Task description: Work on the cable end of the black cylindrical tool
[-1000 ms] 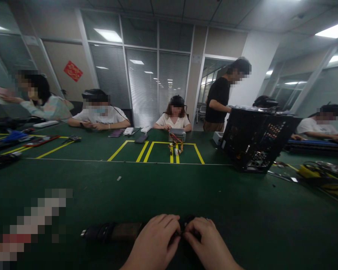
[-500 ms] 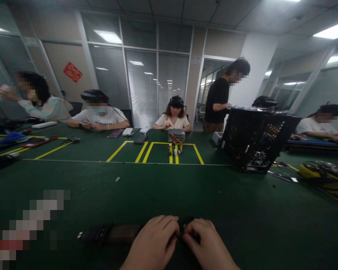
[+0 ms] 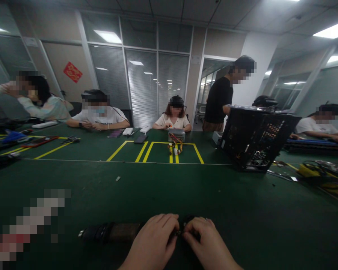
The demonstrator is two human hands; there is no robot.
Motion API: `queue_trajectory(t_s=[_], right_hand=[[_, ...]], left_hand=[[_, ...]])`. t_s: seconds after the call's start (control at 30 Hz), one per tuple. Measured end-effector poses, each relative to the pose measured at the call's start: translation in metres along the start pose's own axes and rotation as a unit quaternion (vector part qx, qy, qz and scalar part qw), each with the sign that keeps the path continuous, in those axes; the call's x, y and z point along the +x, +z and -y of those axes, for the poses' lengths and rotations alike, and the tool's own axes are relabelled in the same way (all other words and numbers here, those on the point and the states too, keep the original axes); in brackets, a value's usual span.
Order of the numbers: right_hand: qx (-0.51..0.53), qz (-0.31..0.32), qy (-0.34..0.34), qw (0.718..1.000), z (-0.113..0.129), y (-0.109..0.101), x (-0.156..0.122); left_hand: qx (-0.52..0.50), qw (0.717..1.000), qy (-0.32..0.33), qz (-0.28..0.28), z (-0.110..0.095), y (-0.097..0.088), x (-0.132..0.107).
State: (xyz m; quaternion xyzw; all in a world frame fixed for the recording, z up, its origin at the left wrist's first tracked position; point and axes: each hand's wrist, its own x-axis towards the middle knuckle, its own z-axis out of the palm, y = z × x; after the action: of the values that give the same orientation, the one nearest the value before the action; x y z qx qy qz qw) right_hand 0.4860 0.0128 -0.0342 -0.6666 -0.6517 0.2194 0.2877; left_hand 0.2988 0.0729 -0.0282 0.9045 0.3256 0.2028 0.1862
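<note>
A long dark part [image 3: 112, 231] lies flat on the green table [image 3: 169, 191] near its front edge, its left end showing a small metal tip. My left hand [image 3: 153, 242] rests curled over the part's right portion. My right hand [image 3: 205, 242] is curled beside it, fingers pinched on the same part where the two hands meet. What lies under the fingers is hidden.
A black open computer case [image 3: 256, 138] stands at the right. A power supply with coloured wires [image 3: 176, 137] sits inside yellow tape lines. Several people sit around the table, one stands at the back. Tools and cables [image 3: 321, 172] lie at the right edge, a small screw [image 3: 117, 178] mid-table.
My hands have stayed in place on the dark part. The standing person at the back has shifted slightly right.
</note>
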Motion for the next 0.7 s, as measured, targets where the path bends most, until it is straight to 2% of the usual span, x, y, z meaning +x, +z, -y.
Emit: queue_trajectory(t_s=[0.37,0.7], right_hand=[[-0.008,-0.008,-0.011,1.0,0.004,-0.004,-0.003],[-0.033,-0.023,-0.045,0.998,0.008,-0.005,-0.011]], left_hand=[[0.025,1.0,0.003,-0.002,-0.005,-0.003,-0.001],[0.079,0.995,0.055,-0.025,-0.015,-0.008,-0.008]])
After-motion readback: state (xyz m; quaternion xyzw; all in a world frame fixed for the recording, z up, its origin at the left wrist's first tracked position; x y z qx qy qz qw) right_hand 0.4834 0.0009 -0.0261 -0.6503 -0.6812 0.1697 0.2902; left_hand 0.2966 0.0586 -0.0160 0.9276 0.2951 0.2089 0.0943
